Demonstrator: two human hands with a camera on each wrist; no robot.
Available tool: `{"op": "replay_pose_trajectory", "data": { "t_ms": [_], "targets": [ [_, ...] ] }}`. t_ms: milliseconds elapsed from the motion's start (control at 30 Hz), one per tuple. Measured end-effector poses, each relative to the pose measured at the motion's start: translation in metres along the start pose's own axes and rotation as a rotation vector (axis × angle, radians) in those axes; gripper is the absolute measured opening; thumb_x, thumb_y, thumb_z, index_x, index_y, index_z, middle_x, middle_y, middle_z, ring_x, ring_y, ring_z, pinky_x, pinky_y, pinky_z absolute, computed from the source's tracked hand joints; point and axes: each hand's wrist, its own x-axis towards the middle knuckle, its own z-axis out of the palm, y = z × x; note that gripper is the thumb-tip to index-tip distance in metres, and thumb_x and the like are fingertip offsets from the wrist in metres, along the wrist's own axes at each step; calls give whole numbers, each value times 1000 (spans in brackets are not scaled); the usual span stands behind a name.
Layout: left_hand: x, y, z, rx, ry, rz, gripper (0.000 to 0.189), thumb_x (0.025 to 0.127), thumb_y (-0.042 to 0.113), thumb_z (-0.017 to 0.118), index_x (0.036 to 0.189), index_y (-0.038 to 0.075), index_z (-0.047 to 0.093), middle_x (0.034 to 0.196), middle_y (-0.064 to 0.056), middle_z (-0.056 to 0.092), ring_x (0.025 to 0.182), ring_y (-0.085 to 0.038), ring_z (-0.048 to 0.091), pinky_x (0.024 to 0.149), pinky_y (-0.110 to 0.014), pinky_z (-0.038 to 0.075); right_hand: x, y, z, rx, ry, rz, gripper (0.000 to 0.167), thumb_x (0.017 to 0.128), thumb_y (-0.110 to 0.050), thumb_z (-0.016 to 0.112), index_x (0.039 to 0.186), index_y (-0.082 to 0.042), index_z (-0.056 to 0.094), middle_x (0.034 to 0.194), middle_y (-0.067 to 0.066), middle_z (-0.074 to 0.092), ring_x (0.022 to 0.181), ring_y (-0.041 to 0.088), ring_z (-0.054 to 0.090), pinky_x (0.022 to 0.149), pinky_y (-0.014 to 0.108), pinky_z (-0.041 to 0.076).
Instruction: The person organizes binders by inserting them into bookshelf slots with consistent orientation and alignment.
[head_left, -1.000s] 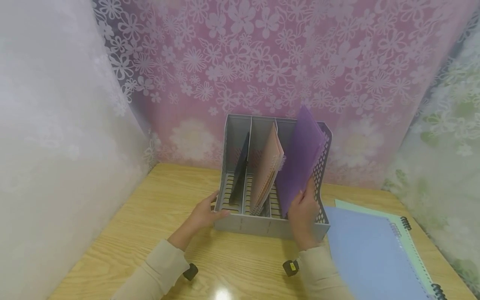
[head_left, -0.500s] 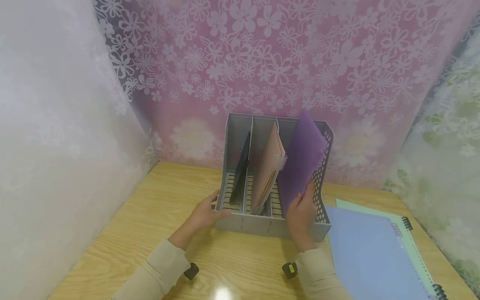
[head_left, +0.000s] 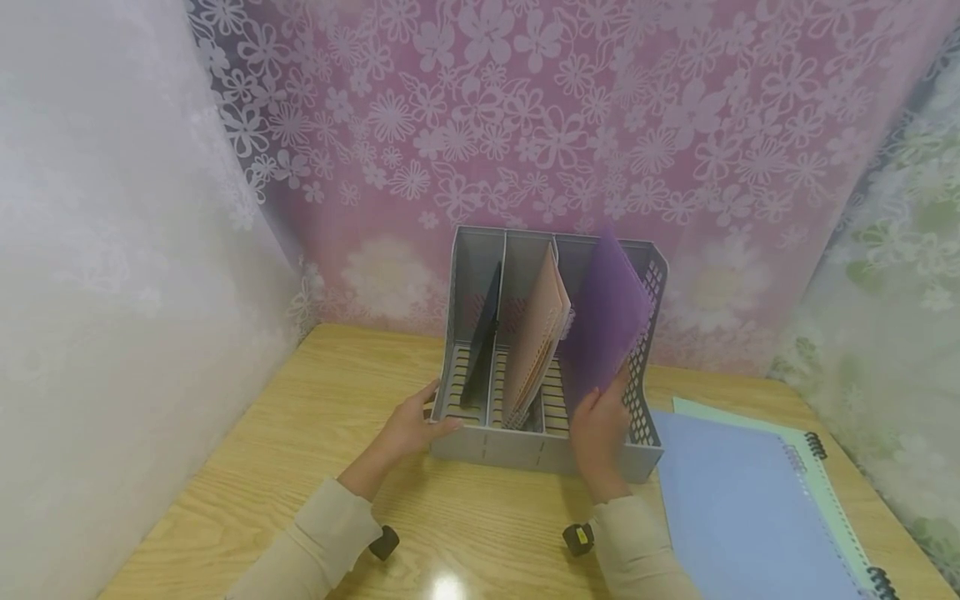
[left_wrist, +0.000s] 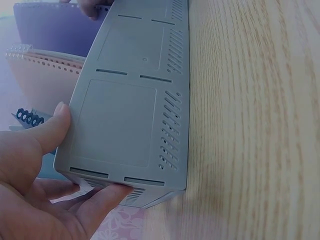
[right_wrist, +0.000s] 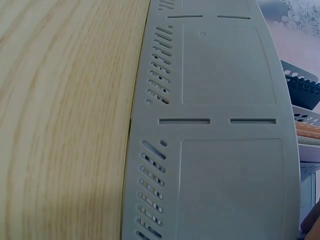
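Note:
A grey magazine file rack [head_left: 480,447] with three compartments stands on the table. My left hand [head_left: 408,429] grips its front left corner; in the left wrist view the thumb [left_wrist: 61,117] lies over the rim and the fingers bend round the side. In the right compartment a purple notebook [head_left: 609,321] stands tilted, its lower front edge held by my right hand [head_left: 600,429]. Pink notebooks [head_left: 531,342] lean in the middle compartment, and a dark notebook [head_left: 482,342] leans in the left one. The right wrist view mostly shows the rack's front wall [right_wrist: 230,185].
To the right of the rack, a blue notebook [head_left: 750,500] lies flat over a green notebook [head_left: 825,492] with black rings. Flowered pink cloth [head_left: 420,167] hangs behind the wooden table [head_left: 300,417], and pale cloth [head_left: 112,292] hangs at the left.
The purple notebook has sunk lower into the right compartment, with my right hand shifting slightly to the left. My left hand has stayed on the rack's corner.

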Motion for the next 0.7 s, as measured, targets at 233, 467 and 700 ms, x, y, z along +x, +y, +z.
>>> {"op": "replay_pose_trajectory", "data": {
  "t_ms": [233, 467, 700],
  "targets": [
    [1, 0, 0, 8, 0, 1, 86, 88, 29, 74, 154, 5, 23, 155, -19, 29, 130, -44, 44, 98, -51, 48, 3, 4, 0, 33, -3, 9, 56, 96, -1, 45, 148, 3, 25, 78, 35, 57, 59, 42, 52, 58, 59, 44],
    [0, 1, 0, 2, 3, 6, 85, 88, 27, 73, 154, 5, 23, 155, -20, 29, 130, -45, 44, 98, -52, 48, 4, 4, -2, 140, -47, 66, 77, 94, -14, 62, 154, -11, 15, 116, 37, 57, 85, 49, 59, 78, 62, 47],
    [0, 0, 0, -2, 3, -1, 86, 88, 28, 74, 154, 5, 23, 155, -20, 29, 130, -45, 44, 98, -52, 48, 4, 7, -8, 199, -107, 118, 101, 84, -38, 76, 156, -21, 7, 152, 23, 34, 133, 44, 40, 107, 60, 33]
  ]
}}
